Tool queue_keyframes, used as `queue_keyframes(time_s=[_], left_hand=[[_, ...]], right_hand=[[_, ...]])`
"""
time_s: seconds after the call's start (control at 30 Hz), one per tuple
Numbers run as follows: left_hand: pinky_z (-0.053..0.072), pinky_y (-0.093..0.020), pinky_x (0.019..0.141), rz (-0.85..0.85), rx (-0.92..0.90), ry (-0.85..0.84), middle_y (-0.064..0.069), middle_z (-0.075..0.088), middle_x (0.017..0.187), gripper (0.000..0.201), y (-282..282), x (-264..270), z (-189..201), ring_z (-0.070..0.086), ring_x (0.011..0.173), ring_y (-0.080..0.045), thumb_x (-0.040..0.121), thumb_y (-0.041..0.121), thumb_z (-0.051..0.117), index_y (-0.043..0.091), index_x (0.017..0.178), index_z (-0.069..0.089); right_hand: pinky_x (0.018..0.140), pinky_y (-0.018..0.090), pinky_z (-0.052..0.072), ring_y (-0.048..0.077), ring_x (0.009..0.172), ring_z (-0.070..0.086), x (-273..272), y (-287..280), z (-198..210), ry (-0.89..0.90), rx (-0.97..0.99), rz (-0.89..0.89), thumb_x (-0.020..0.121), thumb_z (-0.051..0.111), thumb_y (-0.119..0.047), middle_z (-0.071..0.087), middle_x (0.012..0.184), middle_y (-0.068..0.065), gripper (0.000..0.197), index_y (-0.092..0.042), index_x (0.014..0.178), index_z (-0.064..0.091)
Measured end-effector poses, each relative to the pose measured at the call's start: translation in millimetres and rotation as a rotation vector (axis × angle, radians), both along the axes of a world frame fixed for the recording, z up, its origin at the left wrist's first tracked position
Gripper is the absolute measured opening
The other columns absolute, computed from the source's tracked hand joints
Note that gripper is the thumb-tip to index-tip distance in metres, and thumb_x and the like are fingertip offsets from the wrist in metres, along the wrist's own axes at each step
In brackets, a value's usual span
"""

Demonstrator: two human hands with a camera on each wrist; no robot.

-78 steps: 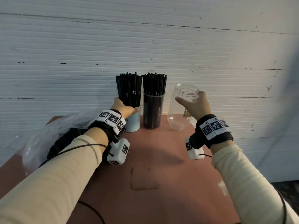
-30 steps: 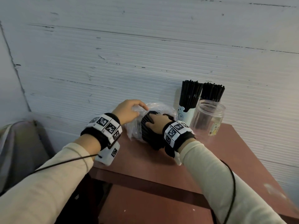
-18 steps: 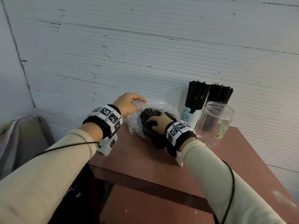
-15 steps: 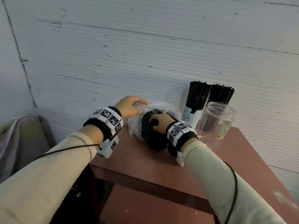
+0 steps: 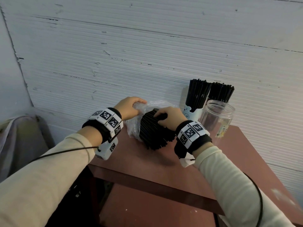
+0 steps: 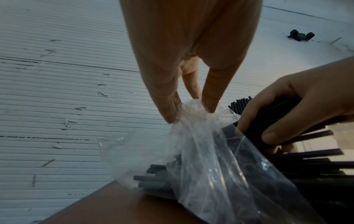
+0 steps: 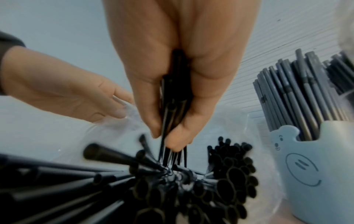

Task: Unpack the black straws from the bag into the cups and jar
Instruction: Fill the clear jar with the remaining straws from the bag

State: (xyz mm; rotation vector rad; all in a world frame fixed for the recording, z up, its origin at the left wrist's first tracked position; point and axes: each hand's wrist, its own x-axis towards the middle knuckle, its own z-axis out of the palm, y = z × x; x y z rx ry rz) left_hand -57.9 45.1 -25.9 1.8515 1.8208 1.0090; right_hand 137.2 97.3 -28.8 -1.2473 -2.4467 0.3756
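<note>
On the table [image 5: 164,167]: one bag [image 5: 133,128], two filled cups [image 5: 192,112], one jar [image 5: 216,118].

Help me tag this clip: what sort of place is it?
Probably a bare makeshift workspace, not a kitchen: a scuffed white corrugated-panel wall, a small reddish-brown table against it, and a grey cloth-covered thing beside.

No words or numbers can be read; the blue cup [image 7: 314,178] bears only a drawn smiley face.
</note>
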Motion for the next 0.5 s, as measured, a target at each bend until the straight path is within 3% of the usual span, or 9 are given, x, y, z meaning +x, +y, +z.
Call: queue_keyframes(time_s=[0.07, 0.13, 0.2, 0.33, 0.5], left_hand=[[0.042, -0.033, 0.106, -0.001, 0.000, 0.001, 0.000, 0.055, 0.140, 0.045, -1.6, 1.6, -1.0, 0.050, 0.129, -0.019, 0.086, 0.012, 0.069, 0.026, 0.129, 0.060], [0.038, -0.026, 0.102, 0.016, 0.010, 0.028, 0.000, 0.054, 0.141, 0.047, -3.7, 4.1, -1.8, 0.048, 0.131, -0.018, 0.086, 0.014, 0.070, 0.024, 0.131, 0.059], [0.032, -0.020, 0.099, 0.045, 0.058, 0.109, -0.001, 0.050, 0.143, 0.051, -7.0, 8.6, -1.2, 0.044, 0.134, -0.018, 0.086, 0.013, 0.070, 0.020, 0.134, 0.056], [0.027, -0.019, 0.101, -0.022, 0.189, 0.224, 0.001, 0.043, 0.146, 0.066, -18.9, 28.4, 4.8, 0.040, 0.135, -0.015, 0.080, 0.021, 0.077, 0.021, 0.139, 0.048], [0.034, -0.026, 0.106, -0.244, 0.109, 0.337, 0.005, 0.040, 0.149, 0.090, -15.8, 74.5, 7.4, 0.040, 0.133, -0.012, 0.069, 0.033, 0.085, 0.027, 0.145, 0.037]], right_hand=[[0.086, 0.020, 0.048, 0.017, 0.096, 0.064, 5.1, -2.0, 1.4, 0.043, -0.028, 0.006, 0.083, 0.069, -0.011, 0.066, 0.103, -0.003, 0.024, -0.022, 0.104, 0.073], [0.071, 0.015, 0.052, 0.015, 0.077, 0.067, 12.1, -5.1, 2.6, 0.088, -0.058, 0.016, 0.084, 0.068, -0.008, 0.067, 0.096, -0.002, 0.022, -0.020, 0.102, 0.073], [0.062, 0.012, 0.053, 0.018, 0.070, 0.070, 21.9, -10.2, 5.3, 0.127, -0.089, 0.018, 0.085, 0.067, -0.007, 0.069, 0.094, -0.001, 0.022, -0.021, 0.100, 0.073], [0.066, 0.018, 0.057, 0.018, 0.072, 0.071, 48.9, -26.1, 17.8, 0.181, -0.133, 0.037, 0.084, 0.068, -0.005, 0.071, 0.094, 0.001, 0.024, -0.021, 0.101, 0.073], [0.060, 0.014, 0.052, 0.010, 0.062, 0.069, 82.1, -53.5, 39.8, 0.082, -0.127, 0.074, 0.084, 0.069, -0.009, 0.069, 0.079, -0.005, 0.024, -0.024, 0.103, 0.073]])
